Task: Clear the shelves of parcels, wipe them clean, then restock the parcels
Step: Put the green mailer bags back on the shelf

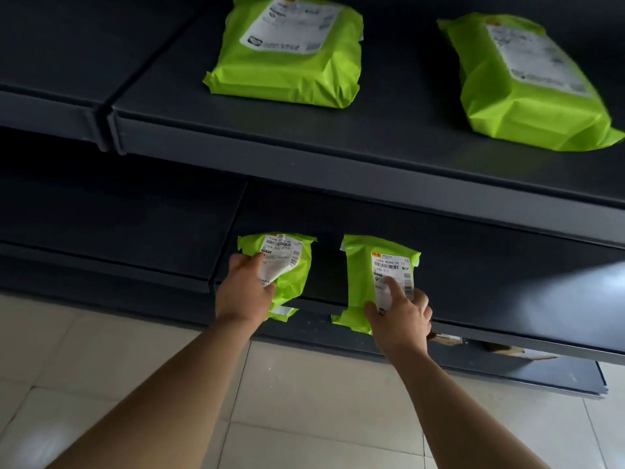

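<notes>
Right parcel label (392, 269): "140A B086-00", "MCP"

Green parcels: we count four: upper-left parcel (287, 52), upper-right parcel (527, 86), lower-left parcel (294, 275), lower-right parcel (360, 275).
Shelf levels bearing parcels: we count two: upper shelf (304, 147), lower shelf (507, 282).
Hands: we count two: left hand (245, 292), right hand (400, 316).

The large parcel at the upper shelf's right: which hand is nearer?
Right. The right hand, on the right small parcel, is lower-left of the large parcel; the left hand, on the left small parcel, is farther left.
</notes>
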Demonstrator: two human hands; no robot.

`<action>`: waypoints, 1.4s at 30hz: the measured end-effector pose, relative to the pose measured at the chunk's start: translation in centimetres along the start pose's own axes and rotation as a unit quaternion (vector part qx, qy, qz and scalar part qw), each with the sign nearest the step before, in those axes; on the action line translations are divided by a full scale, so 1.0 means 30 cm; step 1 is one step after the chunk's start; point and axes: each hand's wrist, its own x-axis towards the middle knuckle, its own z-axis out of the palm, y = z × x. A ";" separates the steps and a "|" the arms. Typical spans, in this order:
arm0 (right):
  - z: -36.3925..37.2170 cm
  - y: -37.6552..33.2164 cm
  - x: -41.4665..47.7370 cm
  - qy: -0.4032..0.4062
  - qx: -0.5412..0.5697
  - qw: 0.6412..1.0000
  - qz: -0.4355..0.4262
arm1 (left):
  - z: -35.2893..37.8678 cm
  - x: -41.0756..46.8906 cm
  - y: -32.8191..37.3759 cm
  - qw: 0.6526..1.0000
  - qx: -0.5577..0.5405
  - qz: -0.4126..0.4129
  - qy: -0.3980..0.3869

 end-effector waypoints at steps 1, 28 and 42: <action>0.017 0.000 0.021 0.004 -0.003 1.000 0.000 | 0.017 0.022 -0.008 1.000 0.005 0.009 0.002; 0.173 -0.074 0.377 0.061 -0.013 0.998 -0.015 | 0.210 0.376 -0.084 0.985 0.118 0.048 -0.113; 0.254 -0.033 0.430 -0.005 -0.029 1.000 0.002 | 0.223 0.340 -0.082 0.994 0.065 0.048 -0.074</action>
